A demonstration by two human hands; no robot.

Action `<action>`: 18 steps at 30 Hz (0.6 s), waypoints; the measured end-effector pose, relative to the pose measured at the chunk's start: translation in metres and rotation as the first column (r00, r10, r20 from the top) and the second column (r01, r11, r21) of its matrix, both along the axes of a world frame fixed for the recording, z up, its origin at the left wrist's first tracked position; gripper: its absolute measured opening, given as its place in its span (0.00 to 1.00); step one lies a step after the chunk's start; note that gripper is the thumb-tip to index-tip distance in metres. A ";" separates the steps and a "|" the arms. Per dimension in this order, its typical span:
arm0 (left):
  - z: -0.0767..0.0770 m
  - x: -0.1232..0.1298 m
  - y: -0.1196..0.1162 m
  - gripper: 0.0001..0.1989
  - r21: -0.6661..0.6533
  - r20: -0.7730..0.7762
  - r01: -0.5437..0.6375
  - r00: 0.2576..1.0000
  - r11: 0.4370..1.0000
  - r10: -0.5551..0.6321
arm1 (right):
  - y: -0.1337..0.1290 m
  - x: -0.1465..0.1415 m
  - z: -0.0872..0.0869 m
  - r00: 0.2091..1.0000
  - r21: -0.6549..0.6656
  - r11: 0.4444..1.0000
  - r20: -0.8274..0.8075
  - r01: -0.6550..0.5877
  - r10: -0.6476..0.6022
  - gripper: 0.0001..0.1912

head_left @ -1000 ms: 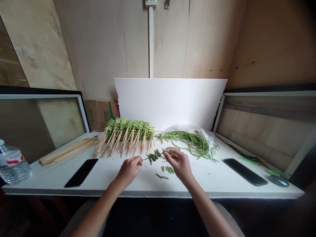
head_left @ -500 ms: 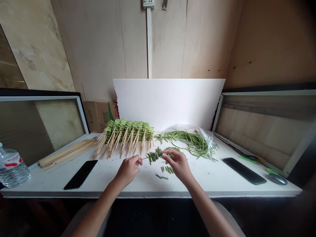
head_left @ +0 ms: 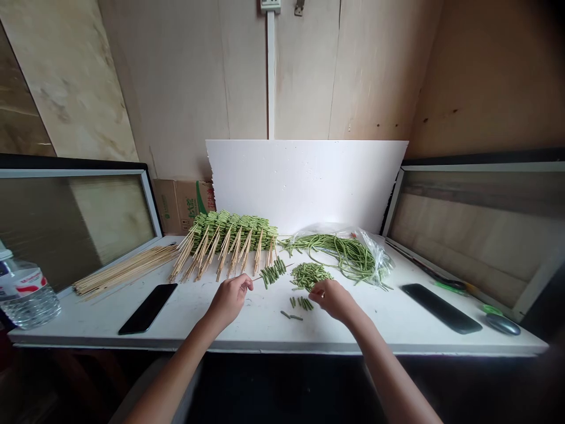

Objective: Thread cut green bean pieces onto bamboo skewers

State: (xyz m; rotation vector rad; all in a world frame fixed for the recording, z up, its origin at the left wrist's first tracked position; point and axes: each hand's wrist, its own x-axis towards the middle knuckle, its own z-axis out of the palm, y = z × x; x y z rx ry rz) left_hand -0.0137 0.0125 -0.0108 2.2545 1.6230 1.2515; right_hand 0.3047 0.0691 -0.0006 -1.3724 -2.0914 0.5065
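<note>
My left hand point(head_left: 232, 297) pinches the end of a thin wooden skewer point(head_left: 256, 278). Short cut pieces of green bean point(head_left: 272, 272) are threaded side by side along it, and its tip sticks out to the right. Over the front edge of a pile of cut bean pieces point(head_left: 309, 274), my right hand point(head_left: 333, 297) has its fingers pressed together. Whatever is between those fingertips is too small to make out. A short row of loose pieces point(head_left: 304, 303) lies by the right fingertips, with a couple more just in front.
Finished bean skewers point(head_left: 233, 227) are stacked at the back left, beside bare skewers point(head_left: 128, 268). Long beans point(head_left: 339, 250) spill from a plastic bag. A black phone point(head_left: 148, 308), a water bottle point(head_left: 29, 291), a dark flat object point(head_left: 441, 307) and a mouse point(head_left: 503, 324) lie around.
My right hand has left the skewer's tip and moved right and down to the pile of cut pieces. My left hand still holds the skewer. The view has shifted slightly.
</note>
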 end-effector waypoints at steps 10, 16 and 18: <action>0.000 0.002 -0.001 0.12 -0.021 -0.017 -0.022 1.000 1.000 0.022 | 0.009 0.008 -0.014 0.925 -0.067 0.959 0.292 0.274 -0.244 0.07; -0.001 0.003 -0.001 0.11 -0.056 0.023 0.017 1.000 0.998 -0.016 | 0.007 0.002 -0.009 0.979 -0.066 0.982 0.113 0.175 -0.167 0.05; -0.001 0.004 -0.001 0.11 -0.073 0.055 0.036 0.998 0.997 -0.032 | 0.004 -0.001 0.000 0.983 -0.128 0.992 -0.178 0.023 -0.046 0.07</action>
